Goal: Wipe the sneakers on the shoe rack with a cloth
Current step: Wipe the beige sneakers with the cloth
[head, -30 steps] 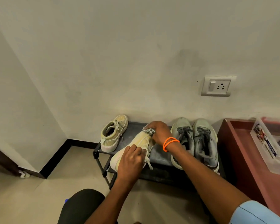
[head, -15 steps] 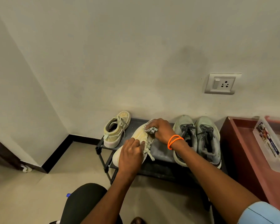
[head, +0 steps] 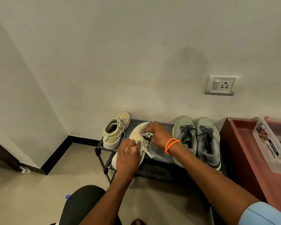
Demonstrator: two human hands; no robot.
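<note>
A pale yellow sneaker (head: 135, 135) lies on the black shoe rack (head: 161, 151), toe toward the wall. My left hand (head: 128, 155) grips its heel end and covers the back half. My right hand (head: 156, 133), with orange bands at the wrist, holds a small grey checked cloth (head: 147, 134) against the sneaker's front, near the laces. Its matching yellow sneaker (head: 116, 131) stands at the rack's left end. A pair of grey sneakers (head: 196, 140) sits at the right end.
The rack stands against a white wall with a switch socket (head: 221, 84) above it. A reddish-brown cabinet (head: 243, 151) holding a clear plastic box (head: 272, 145) abuts the rack on the right. My dark-clad knee (head: 83, 205) is at the bottom over a beige floor.
My right hand has slid the cloth over the toe area of the yellow sneaker. The left hand stays on the heel. The camera has shifted slightly.
</note>
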